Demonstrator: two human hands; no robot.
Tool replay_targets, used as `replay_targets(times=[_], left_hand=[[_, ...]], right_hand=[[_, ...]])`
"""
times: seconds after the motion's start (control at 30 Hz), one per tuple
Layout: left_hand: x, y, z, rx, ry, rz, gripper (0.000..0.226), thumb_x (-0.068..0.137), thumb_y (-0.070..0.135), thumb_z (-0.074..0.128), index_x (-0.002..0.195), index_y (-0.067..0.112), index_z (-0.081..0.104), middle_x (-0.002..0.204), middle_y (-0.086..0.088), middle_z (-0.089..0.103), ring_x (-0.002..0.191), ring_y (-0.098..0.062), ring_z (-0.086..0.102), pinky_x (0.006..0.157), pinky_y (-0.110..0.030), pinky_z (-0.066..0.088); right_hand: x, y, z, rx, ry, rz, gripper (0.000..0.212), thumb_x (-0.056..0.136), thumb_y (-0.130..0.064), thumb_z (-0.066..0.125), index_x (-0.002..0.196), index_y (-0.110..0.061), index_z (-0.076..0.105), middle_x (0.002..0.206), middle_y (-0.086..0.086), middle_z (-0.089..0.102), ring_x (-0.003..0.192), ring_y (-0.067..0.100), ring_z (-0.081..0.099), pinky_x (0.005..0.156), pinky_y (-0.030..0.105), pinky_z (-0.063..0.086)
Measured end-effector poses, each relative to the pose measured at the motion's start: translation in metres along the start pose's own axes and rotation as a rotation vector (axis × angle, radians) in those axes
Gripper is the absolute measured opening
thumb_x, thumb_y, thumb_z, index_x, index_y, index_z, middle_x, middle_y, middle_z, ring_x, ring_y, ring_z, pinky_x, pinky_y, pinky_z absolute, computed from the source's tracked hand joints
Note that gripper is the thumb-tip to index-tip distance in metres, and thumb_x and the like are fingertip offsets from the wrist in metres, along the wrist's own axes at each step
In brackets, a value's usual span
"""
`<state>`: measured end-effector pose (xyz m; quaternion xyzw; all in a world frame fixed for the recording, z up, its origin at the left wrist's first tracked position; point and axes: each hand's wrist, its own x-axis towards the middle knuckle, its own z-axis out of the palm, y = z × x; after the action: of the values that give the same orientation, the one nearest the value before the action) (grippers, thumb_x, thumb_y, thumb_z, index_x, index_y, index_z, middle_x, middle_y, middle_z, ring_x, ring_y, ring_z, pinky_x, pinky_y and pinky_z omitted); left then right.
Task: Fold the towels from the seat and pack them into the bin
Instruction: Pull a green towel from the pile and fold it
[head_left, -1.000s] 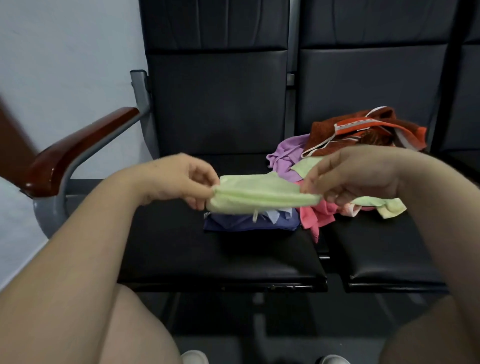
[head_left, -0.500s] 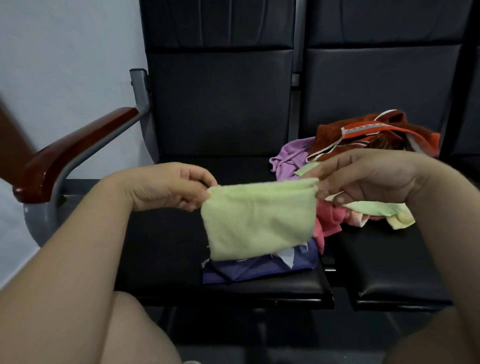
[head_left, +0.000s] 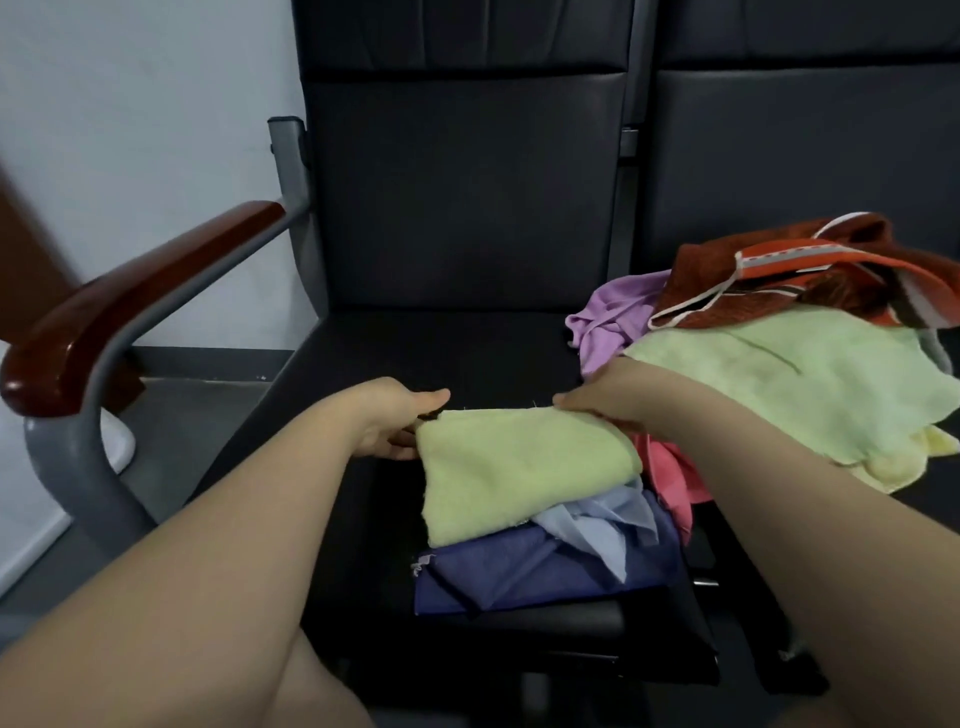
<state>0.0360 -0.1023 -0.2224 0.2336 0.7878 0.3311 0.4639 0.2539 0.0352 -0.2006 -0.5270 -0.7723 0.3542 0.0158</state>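
A folded light green towel (head_left: 522, 467) lies on top of a folded navy towel (head_left: 540, 571) and a pale blue cloth (head_left: 597, 525) on the black seat (head_left: 457, 353). My left hand (head_left: 395, 421) holds the green towel's far left corner. At its far right corner my right hand (head_left: 608, 400) grips the edge. A heap of unfolded towels lies to the right: a larger green one (head_left: 789, 384), a purple one (head_left: 613, 317), an orange-brown one (head_left: 789, 270) and a pink one (head_left: 670, 478). No bin is in view.
A wooden armrest (head_left: 130, 306) on a grey metal frame borders the seat on the left. A second black seat (head_left: 810, 156) adjoins on the right under the towel heap. A pale wall and grey floor lie to the left.
Both hands lowered the folded green towel from the air onto the navy towel on the seat. The view has tilted down and closer.
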Motion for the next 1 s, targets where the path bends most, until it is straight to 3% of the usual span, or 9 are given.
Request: replay_targets(times=[0.07, 0.17, 0.33, 0.53, 0.63, 0.7, 0.83, 0.93, 1.0], left_hand=[[0.001, 0.000, -0.006, 0.071, -0.068, -0.001, 0.039, 0.090, 0.043, 0.073, 0.113, 0.011, 0.072, 0.112, -0.005, 0.073, 0.107, -0.021, 0.067, 0.072, -0.029, 0.058], [-0.005, 0.005, -0.006, 0.118, -0.118, -0.002, 0.030, 0.083, 0.023, 0.082, 0.108, 0.009, 0.073, 0.114, -0.007, 0.071, 0.108, -0.023, 0.064, 0.075, -0.030, 0.057], [-0.012, 0.010, -0.010, 0.125, -0.233, 0.070, 0.030, 0.083, 0.012, 0.079, 0.112, 0.006, 0.072, 0.116, -0.009, 0.073, 0.110, -0.023, 0.067, 0.088, -0.033, 0.058], [-0.023, 0.021, -0.003, -0.179, -0.390, 0.335, 0.006, 0.096, 0.015, 0.058, 0.096, 0.016, 0.063, 0.098, -0.001, 0.069, 0.090, -0.014, 0.066, 0.075, -0.029, 0.055], [-0.029, 0.029, 0.002, -0.285, -0.461, 0.421, 0.004, 0.096, 0.015, 0.055, 0.094, 0.016, 0.058, 0.094, 0.000, 0.066, 0.085, -0.012, 0.064, 0.071, -0.027, 0.056], [-0.029, 0.032, 0.005, -0.337, -0.478, 0.472, 0.003, 0.096, 0.018, 0.057, 0.095, 0.016, 0.057, 0.095, -0.001, 0.065, 0.087, -0.013, 0.064, 0.074, -0.029, 0.055], [-0.020, 0.034, 0.007, -0.371, -0.286, 0.440, 0.011, 0.099, 0.020, 0.059, 0.090, 0.016, 0.065, 0.091, 0.000, 0.071, 0.084, -0.013, 0.069, 0.075, -0.031, 0.055], [-0.007, 0.025, 0.009, -0.225, -0.143, 0.298, 0.013, 0.099, 0.022, 0.062, 0.100, 0.010, 0.067, 0.096, -0.004, 0.074, 0.090, -0.017, 0.071, 0.077, -0.034, 0.057], [0.001, 0.016, 0.015, -0.118, -0.104, 0.224, 0.017, 0.101, 0.023, 0.061, 0.099, 0.007, 0.065, 0.095, -0.007, 0.073, 0.087, -0.018, 0.070, 0.076, -0.035, 0.058]], right_hand=[[0.009, -0.001, 0.008, -0.179, 0.006, -0.014, 0.050, 0.082, -0.059, 0.067, 0.100, -0.013, 0.061, 0.086, 0.001, 0.059, 0.069, 0.014, 0.053, 0.059, 0.026, 0.044], [0.015, -0.007, 0.013, -0.360, -0.045, -0.009, 0.065, 0.078, -0.064, 0.064, 0.121, -0.015, 0.064, 0.112, 0.001, 0.065, 0.088, 0.017, 0.055, 0.077, 0.028, 0.043], [0.014, -0.005, 0.009, -0.009, -0.154, 0.027, 0.047, 0.077, -0.030, 0.083, 0.113, -0.006, 0.067, 0.110, 0.010, 0.068, 0.097, 0.024, 0.065, 0.083, 0.032, 0.053], [0.010, -0.006, 0.004, 0.162, -0.183, -0.199, 0.026, 0.081, -0.043, 0.075, 0.100, -0.025, 0.075, 0.107, 0.008, 0.073, 0.098, 0.021, 0.068, 0.096, 0.047, 0.054], [0.004, -0.014, 0.002, 0.360, -0.155, -0.302, 0.032, 0.090, -0.058, 0.058, 0.102, -0.032, 0.075, 0.100, -0.007, 0.074, 0.094, 0.012, 0.070, 0.088, 0.033, 0.056], [0.002, -0.020, -0.004, 0.497, -0.237, -0.269, 0.046, 0.092, -0.063, 0.051, 0.098, -0.024, 0.076, 0.096, -0.004, 0.075, 0.086, 0.012, 0.070, 0.080, 0.028, 0.051], [0.000, -0.011, -0.018, 0.522, -0.432, -0.228, 0.073, 0.081, -0.061, 0.068, 0.120, 0.001, 0.065, 0.115, 0.013, 0.069, 0.102, 0.025, 0.065, 0.092, 0.033, 0.048], [-0.001, -0.004, -0.023, 0.509, -0.367, -0.211, 0.029, 0.083, -0.022, 0.077, 0.096, 0.001, 0.066, 0.093, 0.010, 0.073, 0.076, 0.015, 0.069, 0.065, 0.025, 0.055], [-0.001, -0.001, -0.018, 0.434, -0.190, -0.140, 0.018, 0.087, -0.016, 0.074, 0.082, -0.003, 0.061, 0.074, 0.005, 0.067, 0.052, 0.007, 0.063, 0.047, 0.019, 0.048]])
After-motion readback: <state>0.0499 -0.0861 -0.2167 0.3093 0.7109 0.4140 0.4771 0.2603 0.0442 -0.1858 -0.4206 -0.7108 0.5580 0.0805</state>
